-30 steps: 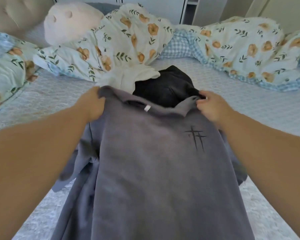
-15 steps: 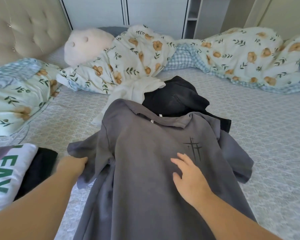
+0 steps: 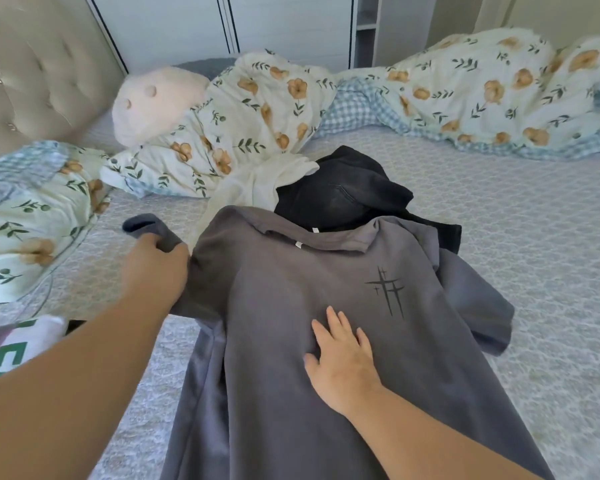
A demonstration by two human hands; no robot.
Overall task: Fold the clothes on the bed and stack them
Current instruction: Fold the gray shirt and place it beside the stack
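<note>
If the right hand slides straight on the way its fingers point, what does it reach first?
Probably the black cross print. The right hand lies flat on the grey shirt, fingers pointing up toward the collar and slightly right, so more bare shirt comes first.

Both forearms were bare, with no sleeves showing. The left hand and right hand wore nothing.

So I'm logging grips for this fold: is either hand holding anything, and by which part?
The left hand grips the grey T-shirt by its sleeve. The right hand only rests flat on its front.
</note>
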